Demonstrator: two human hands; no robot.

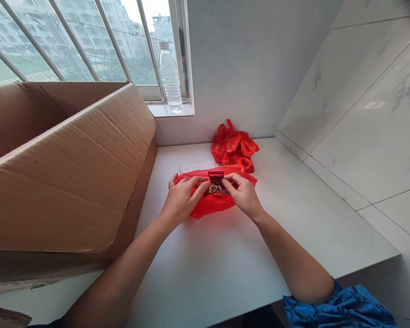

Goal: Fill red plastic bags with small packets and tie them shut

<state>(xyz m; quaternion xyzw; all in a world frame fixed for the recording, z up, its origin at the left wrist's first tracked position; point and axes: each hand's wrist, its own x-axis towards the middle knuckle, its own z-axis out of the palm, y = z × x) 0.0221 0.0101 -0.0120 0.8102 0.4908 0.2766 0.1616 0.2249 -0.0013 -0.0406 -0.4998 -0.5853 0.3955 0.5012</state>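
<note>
A small dark red packet point(216, 183) with a white label bearing black characters is held upright over a red plastic bag point(213, 208). My right hand point(243, 193) pinches its right edge between thumb and fingertips. From the other side, my left hand point(183, 197) has thumb and fingers closed at the packet's left edge; some of these fingers also rest against the bag. Spread on the white tabletop, the bag lies beneath both hands, and its contents cannot be made out.
A large open cardboard box point(68, 182) fills the left side. Behind the bag lie a crumpled red plastic bag point(233, 145) and a white power strip point(197, 167). A clear bottle point(171, 79) stands on the windowsill. Marble-patterned tiles point(362, 114) border the right.
</note>
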